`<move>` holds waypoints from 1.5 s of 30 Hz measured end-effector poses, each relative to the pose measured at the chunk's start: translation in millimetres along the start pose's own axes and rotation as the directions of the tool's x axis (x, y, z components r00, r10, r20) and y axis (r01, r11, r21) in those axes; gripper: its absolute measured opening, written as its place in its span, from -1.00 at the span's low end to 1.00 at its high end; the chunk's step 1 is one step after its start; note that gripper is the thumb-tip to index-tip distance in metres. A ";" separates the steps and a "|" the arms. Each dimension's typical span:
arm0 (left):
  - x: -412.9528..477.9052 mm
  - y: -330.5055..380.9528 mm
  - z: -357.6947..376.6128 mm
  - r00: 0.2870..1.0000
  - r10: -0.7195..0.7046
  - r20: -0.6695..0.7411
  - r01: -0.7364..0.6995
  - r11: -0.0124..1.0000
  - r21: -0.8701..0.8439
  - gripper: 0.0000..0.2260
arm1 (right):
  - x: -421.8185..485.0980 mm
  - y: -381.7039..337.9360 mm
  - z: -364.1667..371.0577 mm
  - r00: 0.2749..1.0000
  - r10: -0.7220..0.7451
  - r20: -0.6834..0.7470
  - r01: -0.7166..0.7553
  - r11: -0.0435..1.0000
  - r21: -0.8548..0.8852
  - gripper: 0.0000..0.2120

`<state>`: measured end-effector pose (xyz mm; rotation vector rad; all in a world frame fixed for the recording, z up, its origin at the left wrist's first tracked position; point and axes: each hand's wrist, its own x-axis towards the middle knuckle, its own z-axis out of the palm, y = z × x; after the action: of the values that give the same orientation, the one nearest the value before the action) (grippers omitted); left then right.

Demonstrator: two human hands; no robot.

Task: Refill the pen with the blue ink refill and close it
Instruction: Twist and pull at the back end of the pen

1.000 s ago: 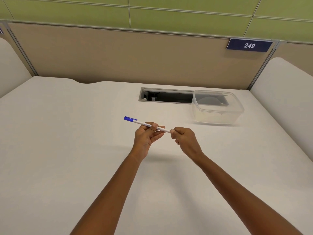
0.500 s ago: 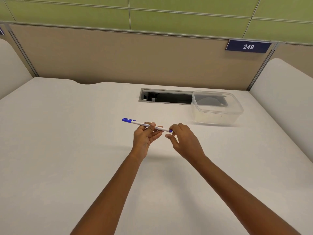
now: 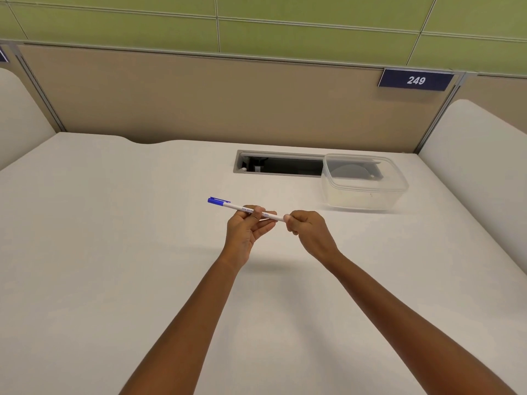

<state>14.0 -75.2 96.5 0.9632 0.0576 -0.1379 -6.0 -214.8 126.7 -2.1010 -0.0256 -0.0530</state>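
Note:
A white pen (image 3: 236, 207) with a blue cap at its far left end hangs level above the white desk (image 3: 114, 252). My left hand (image 3: 246, 232) grips the barrel near its middle, thumb on top. My right hand (image 3: 309, 233) is closed over the pen's right end, fingertips pinched on it, so that end is hidden. No separate blue refill shows; I cannot tell whether it sits inside the barrel.
A clear plastic container (image 3: 363, 182) stands at the back right, partly over a grey cable slot (image 3: 281, 163) cut into the desk. Beige partition walls close the back, with white dividers at both sides. A sign reads 249 (image 3: 415, 80).
Half a second ago my right hand's fingers were loose, with the pen's blue right tip showing. They have closed over that end again. The left hand and pen have barely moved.

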 end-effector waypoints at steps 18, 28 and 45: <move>-2.0 -1.4 -0.1 0.996 -0.001 -0.095 0.003 1.000 0.012 -0.90 | -7.7 8.4 2.9 0.911 -0.411 0.022 0.343 0.730 -0.591 -0.86; -2.0 -2.6 -2.1 0.999 -0.008 -0.049 0.007 1.000 -0.017 -0.88 | -4.3 8.5 2.6 0.939 -0.344 0.002 0.296 0.804 -0.515 -0.83; -3.6 -2.0 -2.8 0.997 -0.006 -0.078 0.007 1.000 0.020 -0.91 | -5.0 -0.6 3.5 0.970 0.224 0.093 -0.237 0.956 0.171 -0.62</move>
<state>10.1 -73.7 93.7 0.9882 0.1311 -0.1073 -11.0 -211.4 125.2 -1.9102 0.1656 0.1617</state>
